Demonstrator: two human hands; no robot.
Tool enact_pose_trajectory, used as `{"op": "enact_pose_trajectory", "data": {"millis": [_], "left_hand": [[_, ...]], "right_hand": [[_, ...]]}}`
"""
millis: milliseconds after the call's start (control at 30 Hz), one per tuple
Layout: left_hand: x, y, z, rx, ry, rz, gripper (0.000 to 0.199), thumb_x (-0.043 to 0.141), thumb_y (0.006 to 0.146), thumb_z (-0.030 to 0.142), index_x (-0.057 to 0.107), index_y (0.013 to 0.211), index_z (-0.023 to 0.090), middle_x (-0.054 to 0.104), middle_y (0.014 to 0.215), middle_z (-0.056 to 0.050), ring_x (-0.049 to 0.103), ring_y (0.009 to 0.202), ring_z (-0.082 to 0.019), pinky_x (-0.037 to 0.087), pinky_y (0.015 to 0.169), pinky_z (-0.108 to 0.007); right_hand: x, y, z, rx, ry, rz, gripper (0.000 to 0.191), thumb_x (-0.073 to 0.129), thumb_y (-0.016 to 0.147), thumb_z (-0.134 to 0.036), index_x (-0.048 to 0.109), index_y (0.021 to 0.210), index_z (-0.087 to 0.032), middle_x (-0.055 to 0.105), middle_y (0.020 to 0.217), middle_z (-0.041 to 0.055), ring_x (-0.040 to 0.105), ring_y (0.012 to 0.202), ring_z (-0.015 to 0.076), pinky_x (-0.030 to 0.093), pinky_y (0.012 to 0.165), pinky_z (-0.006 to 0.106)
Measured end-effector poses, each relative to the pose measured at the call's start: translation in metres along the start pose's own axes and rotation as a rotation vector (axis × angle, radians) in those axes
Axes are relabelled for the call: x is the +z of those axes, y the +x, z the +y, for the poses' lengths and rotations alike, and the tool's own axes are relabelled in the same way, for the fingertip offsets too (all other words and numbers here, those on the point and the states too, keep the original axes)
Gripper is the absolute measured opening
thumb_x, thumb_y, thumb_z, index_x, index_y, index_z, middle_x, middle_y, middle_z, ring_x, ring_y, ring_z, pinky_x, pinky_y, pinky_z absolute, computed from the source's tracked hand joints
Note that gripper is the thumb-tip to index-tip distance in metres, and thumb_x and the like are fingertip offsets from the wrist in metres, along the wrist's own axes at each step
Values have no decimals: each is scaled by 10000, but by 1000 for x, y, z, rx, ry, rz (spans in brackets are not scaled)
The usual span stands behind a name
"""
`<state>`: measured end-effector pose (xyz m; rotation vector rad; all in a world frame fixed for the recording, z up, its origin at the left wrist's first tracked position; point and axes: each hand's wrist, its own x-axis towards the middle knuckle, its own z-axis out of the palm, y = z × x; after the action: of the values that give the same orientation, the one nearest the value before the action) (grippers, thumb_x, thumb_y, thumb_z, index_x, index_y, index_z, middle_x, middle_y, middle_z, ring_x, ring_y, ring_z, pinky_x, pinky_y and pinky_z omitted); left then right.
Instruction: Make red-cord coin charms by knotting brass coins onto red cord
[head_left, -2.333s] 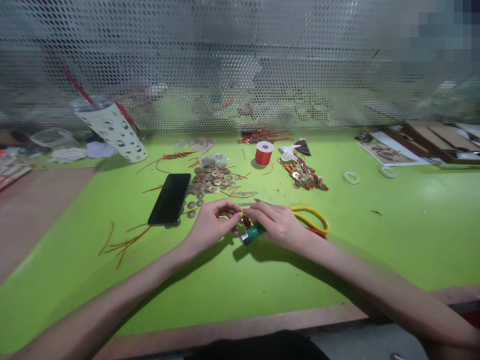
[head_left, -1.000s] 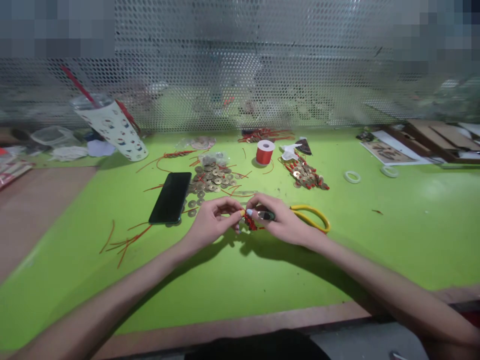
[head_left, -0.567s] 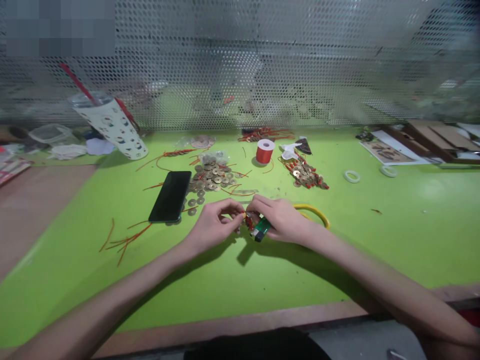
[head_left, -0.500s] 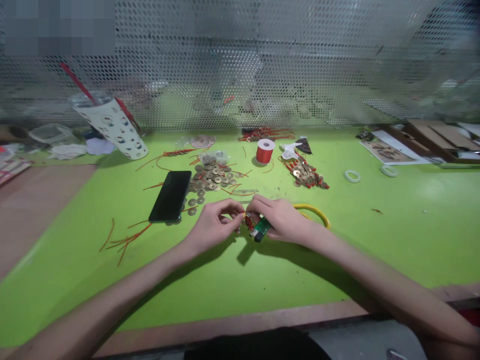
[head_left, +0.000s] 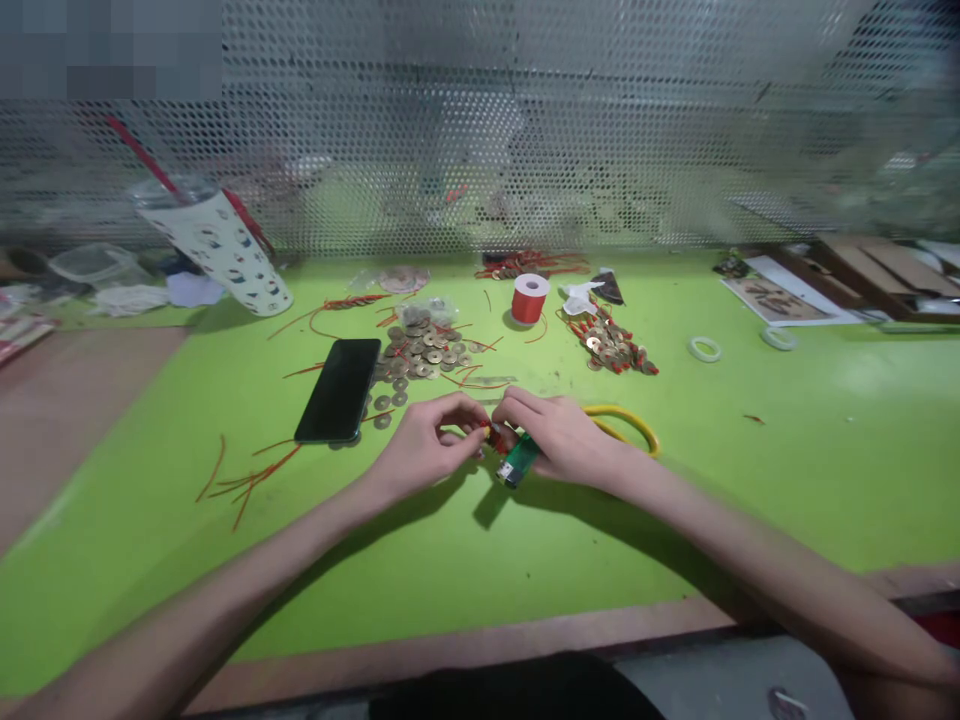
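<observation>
My left hand (head_left: pixel 431 440) is closed, thumb and forefinger pinching a small red knotted cord (head_left: pixel 496 437) with a bit of yellow showing at the fingertips. Facing it, my right hand (head_left: pixel 559 438) is wrapped round a green lighter (head_left: pixel 517 462), whose metal end points down toward me. Its fingertips meet the same red cord, partly hiding it. Behind the right wrist a yellow loop (head_left: pixel 637 420) shows, perhaps a tool's handle; the rest of it is hidden.
Past my left hand lie a phone (head_left: pixel 339 390), loose holed coins (head_left: pixel 424 350) and cut red cords (head_left: pixel 255 480). Farther back are a red thread spool (head_left: pixel 529 301), coins strung on red cord (head_left: pixel 611 345) and a leaning cup (head_left: pixel 217 250). White rings (head_left: pixel 704 349) lie right.
The lighter has tilted slightly in my right hand, so its metal end shows more. Both hands stay together at nearly the same place; the view has shifted a little.
</observation>
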<state>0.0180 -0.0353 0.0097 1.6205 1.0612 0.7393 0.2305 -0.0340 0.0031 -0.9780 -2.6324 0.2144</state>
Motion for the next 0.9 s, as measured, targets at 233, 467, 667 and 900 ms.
{"op": "enact_pose_trajectory", "data": {"millis": [233,467,667,900], "left_hand": [[-1,-1,1,6,65,30,152,671,816,246,693,898,119,723,841,-68,708,748,-185,622,632,-289],[-2,0,1,-2,32,34,142,692,805,254,709,864,126,726,800,-51,694,666,-149,612,607,-256],[-2,0,3,-43,-4,26,126,709,789,246,706,835,129,726,771,-43,702,632,-145,603,591,-243],[-5,6,1,-124,-130,26,213,776,747,303,697,847,132,736,742,-38,721,601,-161,602,585,-252]], "right_hand": [[2,1,0,3,54,3,167,577,823,-115,509,964,-173,598,925,66,463,635,142,246,538,260],[1,2,1,45,267,24,140,544,828,-95,501,928,-184,585,887,47,511,692,155,361,619,260],[-4,3,2,54,293,2,91,522,879,-133,533,957,-178,607,894,54,538,708,170,395,647,280],[-11,1,8,-8,157,79,138,472,984,-233,568,1063,-172,650,950,73,576,712,169,370,600,274]]}}
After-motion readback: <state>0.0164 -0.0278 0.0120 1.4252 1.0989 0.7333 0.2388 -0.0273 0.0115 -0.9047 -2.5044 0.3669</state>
